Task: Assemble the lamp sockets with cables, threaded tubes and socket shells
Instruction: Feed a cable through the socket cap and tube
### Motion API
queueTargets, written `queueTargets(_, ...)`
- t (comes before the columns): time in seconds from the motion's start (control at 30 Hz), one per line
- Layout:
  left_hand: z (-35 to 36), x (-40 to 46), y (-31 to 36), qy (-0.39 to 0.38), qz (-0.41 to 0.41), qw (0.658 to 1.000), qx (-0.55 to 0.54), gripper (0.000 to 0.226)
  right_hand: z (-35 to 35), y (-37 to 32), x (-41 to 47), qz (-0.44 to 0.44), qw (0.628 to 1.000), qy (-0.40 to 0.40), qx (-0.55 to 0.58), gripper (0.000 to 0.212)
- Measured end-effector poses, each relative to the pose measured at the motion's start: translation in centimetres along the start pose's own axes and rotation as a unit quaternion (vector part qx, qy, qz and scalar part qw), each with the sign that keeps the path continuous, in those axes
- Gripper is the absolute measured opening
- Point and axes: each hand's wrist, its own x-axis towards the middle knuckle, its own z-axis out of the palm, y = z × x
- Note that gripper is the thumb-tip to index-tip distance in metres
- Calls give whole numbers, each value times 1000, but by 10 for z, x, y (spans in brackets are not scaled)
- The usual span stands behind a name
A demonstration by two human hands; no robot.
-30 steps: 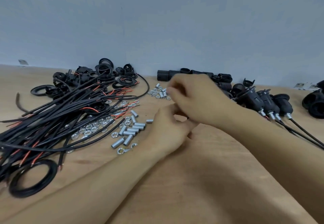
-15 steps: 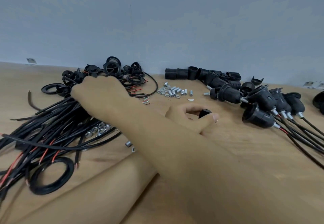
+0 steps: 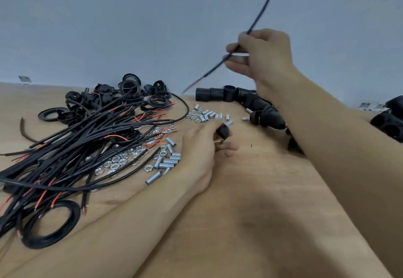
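My right hand (image 3: pixel 265 54) is raised above the table and pinches a black cable (image 3: pixel 259 12), whose stripped red tip points down-left while its far end runs out of the top of the view. My left hand (image 3: pixel 201 144) rests on the wooden table (image 3: pixel 261 201) and grips a small black socket part (image 3: pixel 222 132) with a short silver tube at its top. A heap of black cables (image 3: pixel 76 142) with red ends lies to the left. Silver threaded tubes (image 3: pixel 168 162) and nuts (image 3: pixel 113 164) lie beside my left wrist.
Black socket rings and caps (image 3: pixel 130 92) are piled at the back left. More tubes and nuts (image 3: pixel 205 115) lie at the back centre. Black socket shells (image 3: pixel 220 93) and assembled sockets (image 3: pixel 268 115) sit behind my right forearm. A large black ring (image 3: pixel 51 225) lies front left.
My right hand left the cable heap and rose up to the right, carrying one black cable. My left hand kept the socket part and stayed on the table.
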Motion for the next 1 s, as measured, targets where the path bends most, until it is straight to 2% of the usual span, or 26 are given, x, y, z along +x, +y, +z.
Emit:
queueTargets(0.07, -2, -2, 4, -9, -14, 999, -28, 25, -40, -1, -5, 18, 1000, 15, 4, 4)
queueTargets(0.17, -3, 2, 2, -20, -13, 999, -27, 30, -93, 2, -19, 50, 998, 42, -14, 11)
queueTargets(0.27, 0, 1, 0, -38, -12, 999, -6, 24, -126, 7, -31, 62, 996, 68, 19, 7)
queueTargets(0.33, 1, 0, 0, -48, -30, 998, -40, 20, -136, 15, -40, 78, 994, 64, 35, 7)
queueTargets(0.43, -2, 2, 1, -44, -50, 991, -119, 12, -142, 35, -54, 129, 991, -23, 26, 19)
queueTargets(0.5, -4, 4, 2, -31, -50, 987, -149, 14, -145, 44, -62, 140, 984, -105, -34, 28)
queueTargets(0.57, -6, 5, 5, -19, -45, 985, -168, 21, -146, 48, -68, 106, 977, -143, -119, 24)
queueTargets(0.73, -11, 6, 11, 0, -49, 971, -232, 25, -145, 48, -81, -49, 966, -142, -213, 24)
queueTargets(1.0, -13, 11, 9, 1, -41, 972, -230, 25, -146, 45, -82, -88, 961, -109, -237, 26)
